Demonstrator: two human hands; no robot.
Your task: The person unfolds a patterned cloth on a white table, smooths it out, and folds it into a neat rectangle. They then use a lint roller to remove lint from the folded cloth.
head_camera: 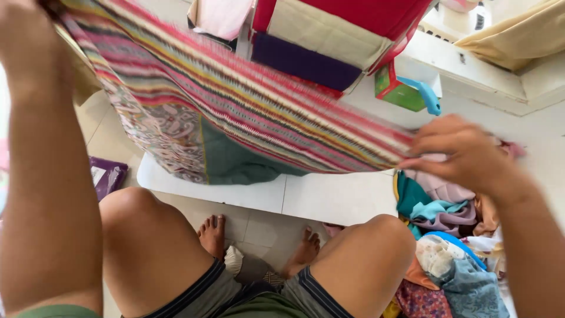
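Observation:
A long striped cloth [235,100] in pink, red, yellow and green stretches across the view, with a paisley-patterned and dark green part hanging below it. My left hand [26,41] is raised at the top left and grips one end of the cloth. My right hand [462,150] pinches the other end at the right, above a heap of clothes. The cloth is blurred. My bare knees and feet show underneath, over a tiled floor.
A pile of mixed clothes [453,259] fills a blue basket at the lower right. A red, cream and purple fabric box [329,41] stands behind. A green box [400,91] and a blue handle [426,94] sit near a white ledge. A purple packet [106,176] lies left.

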